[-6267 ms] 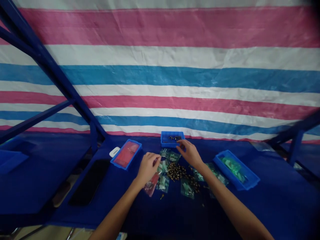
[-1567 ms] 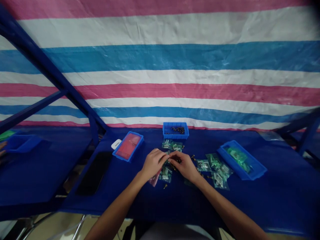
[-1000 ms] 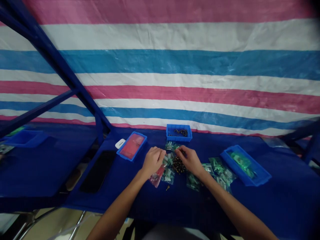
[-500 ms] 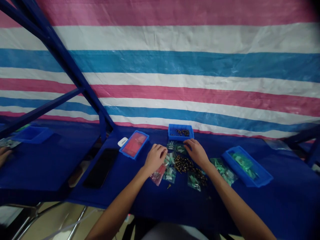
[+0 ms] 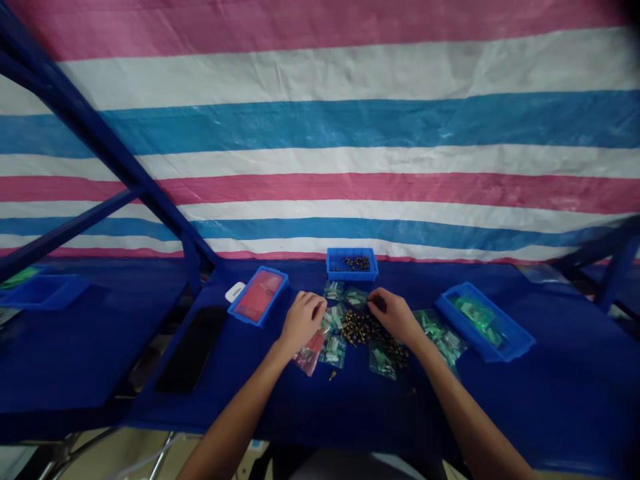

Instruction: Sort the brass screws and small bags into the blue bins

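Observation:
My left hand [image 5: 304, 321] is closed, thumb and fingertips together, at the left edge of a group of small clear bags [image 5: 334, 319] with green and pale pieces inside. What it pinches, if anything, is too small to make out. Opposite it, my right hand [image 5: 397, 317] curls thumb and forefinger together beside another small bag [image 5: 357, 297]; its hold is also unclear. Between the hands lies a pile of small dark and brass-coloured parts [image 5: 357, 328]. A pink bag [image 5: 310, 353] rests under the left wrist, and a green-filled bag [image 5: 383, 360] sits before the pile.
A blue tray [image 5: 352, 275] with brass parts stands behind. Left are a blue tray of pink bags [image 5: 260, 297], a white case [image 5: 235, 292] and a black phone-like slab [image 5: 193, 350]. Right are more green bags [image 5: 440, 337] and a blue tray [image 5: 520, 343] with green contents. One brass part [image 5: 333, 375] lies in front.
My right hand's fingers have curled in closer to the thumb. The left hand keeps its pinch. The view has shifted slightly, and another person's hand at far left has gone out of sight.

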Demonstrator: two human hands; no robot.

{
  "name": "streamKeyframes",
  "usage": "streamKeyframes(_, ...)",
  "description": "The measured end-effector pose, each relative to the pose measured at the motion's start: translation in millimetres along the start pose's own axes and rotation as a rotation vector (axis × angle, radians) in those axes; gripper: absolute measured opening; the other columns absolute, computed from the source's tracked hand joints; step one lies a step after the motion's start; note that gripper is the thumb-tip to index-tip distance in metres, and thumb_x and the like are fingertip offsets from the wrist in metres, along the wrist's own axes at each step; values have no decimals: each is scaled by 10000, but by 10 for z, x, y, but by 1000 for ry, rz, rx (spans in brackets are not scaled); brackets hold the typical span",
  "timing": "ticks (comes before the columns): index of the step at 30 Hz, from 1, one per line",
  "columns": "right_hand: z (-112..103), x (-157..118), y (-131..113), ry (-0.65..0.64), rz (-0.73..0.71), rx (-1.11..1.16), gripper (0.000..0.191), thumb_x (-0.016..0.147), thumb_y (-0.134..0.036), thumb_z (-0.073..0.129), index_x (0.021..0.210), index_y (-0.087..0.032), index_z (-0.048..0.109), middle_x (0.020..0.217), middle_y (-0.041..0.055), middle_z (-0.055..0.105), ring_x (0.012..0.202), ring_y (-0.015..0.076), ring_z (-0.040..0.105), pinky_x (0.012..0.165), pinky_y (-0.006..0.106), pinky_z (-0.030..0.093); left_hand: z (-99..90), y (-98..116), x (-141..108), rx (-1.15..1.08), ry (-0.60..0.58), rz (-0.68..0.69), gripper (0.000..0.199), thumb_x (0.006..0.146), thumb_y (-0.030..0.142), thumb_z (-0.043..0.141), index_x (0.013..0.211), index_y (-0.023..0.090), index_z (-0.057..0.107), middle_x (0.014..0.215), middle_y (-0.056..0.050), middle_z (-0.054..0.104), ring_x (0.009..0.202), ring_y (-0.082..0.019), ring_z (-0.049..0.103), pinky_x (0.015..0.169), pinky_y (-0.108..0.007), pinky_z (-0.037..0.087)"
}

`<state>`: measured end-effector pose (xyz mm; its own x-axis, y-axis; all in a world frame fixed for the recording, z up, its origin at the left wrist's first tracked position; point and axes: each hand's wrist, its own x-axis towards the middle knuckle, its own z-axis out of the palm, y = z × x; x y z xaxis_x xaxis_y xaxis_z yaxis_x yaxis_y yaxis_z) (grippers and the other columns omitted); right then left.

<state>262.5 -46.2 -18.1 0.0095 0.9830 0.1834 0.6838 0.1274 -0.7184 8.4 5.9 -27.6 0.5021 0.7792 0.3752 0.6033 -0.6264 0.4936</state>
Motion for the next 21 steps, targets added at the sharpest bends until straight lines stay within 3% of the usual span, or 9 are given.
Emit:
streamKeyframes(2,2,-43,-80,10,41,97,106,869,-284,553,913,-209,613,787,16,647,703,179,595,656,299,446,-8,41,-3,-15,14,4,166,966,206,479,952,211,644,937,-36,661,945,-206,555,864,-362,464)
streamKeyframes(6,93,-95,-250,-33,89,330,201,900,-346,524,995,-214,643,924,35,692,826,184,637,732,298,477,-5,161,-23,-50,21,45,171,962,219,496,1071,221,627,961,-41,669,959,-207,566,874,-366,471)
streamKeyframes(12,362,-178,-438,-165,143,665,306,892,-500,528,931,-203,591,739,3,665,637,152,627,631,285,520,28,260,-68,-132,3,198,167,903,308,622,1048,224,627,963,-53,672,933,-212,582,856,-366,487)
streamKeyframes(21,469,-227,-505,-194,216,898,320,861,-542,581,888,-232,510,724,-16,638,651,150,622,652,287,510,33,277,-91,-204,19,167,110,906,299,624,990,230,639,923,-53,672,893,-202,605,823,-357,497)
